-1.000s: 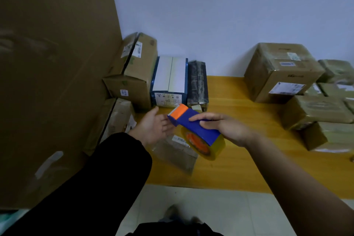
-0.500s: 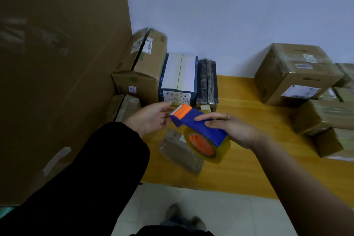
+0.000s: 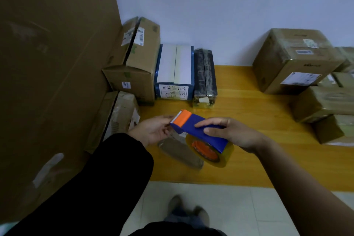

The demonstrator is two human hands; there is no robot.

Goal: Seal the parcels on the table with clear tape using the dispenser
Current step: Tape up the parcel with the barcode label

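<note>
- Yellow wooden table (image 3: 249, 120) against a pale wall is being viewed from above; cardboard parcels are being kept along the wall and off to the right of the hands.
- Blue dispenser (image 3: 201, 132), orange at its cutter end, is being held from above by the right hand (image 3: 231, 134), fingers closed over its body; the clear tape roll (image 3: 210, 152) is hanging beneath that grip.
- Left hand (image 3: 153, 130) is being held half-open just beside the cutter end; whether a tape end is being pinched cannot be told.
- Small taped parcel (image 3: 180, 152) is lying directly below the dispenser, between the two hands, its long axis running from near the left hand away toward the table's front edge; the left hand is judged nearer.
- Blue-and-white box (image 3: 174, 74) beyond the grip is showing a symbol panel, too small to be read; labels on the large box (image 3: 295, 61) are likewise illegible.
</note>
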